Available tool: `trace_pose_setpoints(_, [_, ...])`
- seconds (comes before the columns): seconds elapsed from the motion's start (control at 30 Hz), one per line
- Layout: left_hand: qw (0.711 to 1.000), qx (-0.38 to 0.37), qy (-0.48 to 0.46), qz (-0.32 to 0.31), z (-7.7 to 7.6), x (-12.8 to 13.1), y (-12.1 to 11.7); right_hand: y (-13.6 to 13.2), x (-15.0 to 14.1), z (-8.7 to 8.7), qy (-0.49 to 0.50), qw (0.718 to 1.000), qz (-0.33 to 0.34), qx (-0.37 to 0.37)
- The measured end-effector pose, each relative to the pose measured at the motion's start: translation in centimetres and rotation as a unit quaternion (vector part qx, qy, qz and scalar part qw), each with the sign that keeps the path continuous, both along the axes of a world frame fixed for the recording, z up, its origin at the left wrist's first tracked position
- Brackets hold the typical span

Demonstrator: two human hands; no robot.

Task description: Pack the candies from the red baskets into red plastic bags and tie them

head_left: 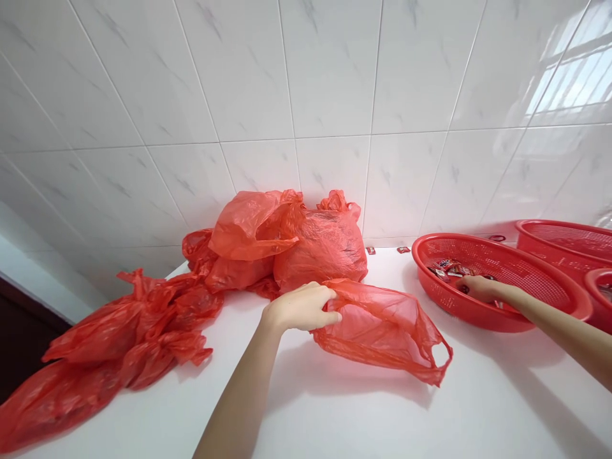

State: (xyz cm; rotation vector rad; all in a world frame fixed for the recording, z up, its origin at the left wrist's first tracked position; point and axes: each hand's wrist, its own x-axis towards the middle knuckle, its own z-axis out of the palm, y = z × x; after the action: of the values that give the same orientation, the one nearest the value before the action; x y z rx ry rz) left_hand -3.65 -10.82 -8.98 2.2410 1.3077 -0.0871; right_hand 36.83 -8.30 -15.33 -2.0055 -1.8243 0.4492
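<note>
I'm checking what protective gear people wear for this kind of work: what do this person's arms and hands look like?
The left hand and right hand are bare, with no gloves, rings or bracelets visible. The left forearm and right forearm are also bare, with no sleeves, watch or markings in view.

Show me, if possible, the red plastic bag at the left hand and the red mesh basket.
Red plastic bag [382, 335], head view, on its middle.
Red mesh basket [444, 238], head view, on its rim.

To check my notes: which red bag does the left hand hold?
The flat bag in the left hand, lying in front; the stuffed bag and crumpled heap lie behind and to the left.
</note>
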Motion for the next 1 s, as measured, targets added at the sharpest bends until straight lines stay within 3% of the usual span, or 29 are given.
trace_pose_setpoints(0.13, [1.0,-0.002,-0.002,-0.005,0.0,0.0,0.0,0.2,0.8,1.3,0.072,0.991,-0.033,-0.105])
trace_pose_setpoints(0.33, [0.998,-0.04,-0.043,-0.025,0.1,0.1,0.1,0.3,0.2,5.3,0.223,0.975,-0.019,-0.012])
trace_pose_setpoints(0.47, [0.994,-0.081,-0.071,-0.03,0.1,0.6,0.2,-0.9,-3.4,8.5,0.352,0.934,0.065,0.011])
trace_pose_setpoints(0.6, [0.99,-0.111,-0.072,-0.041,0.0,1.2,0.5,-2.3,-8.5,10.4,0.312,0.927,0.204,-0.025])
trace_pose_setpoints(0.73, [0.987,-0.146,-0.06,-0.033,-0.1,1.7,0.6,-2.8,-12.9,9.1,0.157,0.921,0.346,-0.088])
trace_pose_setpoints(0.83, [0.986,-0.143,-0.048,-0.064,0.0,1.7,0.7,-2.6,-15.2,6.6,0.055,0.917,0.381,-0.1])
trace_pose_setpoints(1.0, [0.992,-0.092,0.001,-0.091,-0.3,1.6,1.0,-2.2,-17.3,4.0,0.032,0.901,0.412,-0.132])
